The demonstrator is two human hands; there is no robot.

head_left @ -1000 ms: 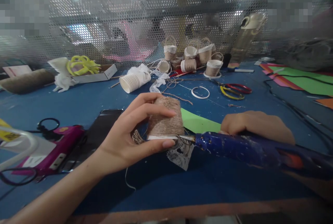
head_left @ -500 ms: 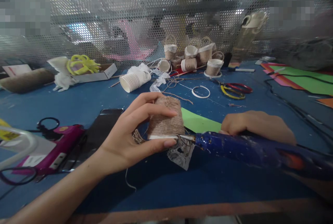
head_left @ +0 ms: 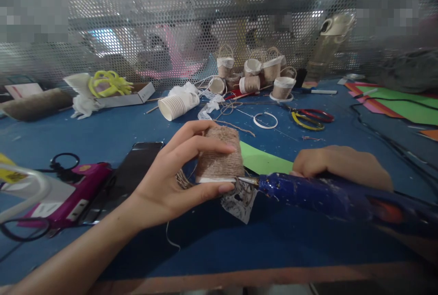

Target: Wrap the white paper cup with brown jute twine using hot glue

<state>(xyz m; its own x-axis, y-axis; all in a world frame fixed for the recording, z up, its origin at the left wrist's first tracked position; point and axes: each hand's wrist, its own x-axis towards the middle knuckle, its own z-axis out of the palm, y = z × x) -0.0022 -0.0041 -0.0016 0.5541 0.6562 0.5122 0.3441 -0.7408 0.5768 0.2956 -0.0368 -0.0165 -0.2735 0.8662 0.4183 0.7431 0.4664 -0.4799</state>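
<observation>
Over blue tabletop (head_left: pixel 102 133), left hand (head_left: pixel 166 181) clasps twine-ribbed cup (head_left: pixel 221 162), right hand (head_left: pixel 345 163) grips tapered glue gun (head_left: pixel 318 197).

No writing seems readable here.

A cup (head_left: pixel 214 179) wound in brown twine (head_left: pixel 219 160), its lower end showing white, is held near the bench's (head_left: pixel 212 251) front edge. At that end's right side, the metal nozzle (head_left: pixel 251 180) of a scuffed blue glue gun (head_left: pixel 328 200) is pointed toward the bench's left edge.
</observation>
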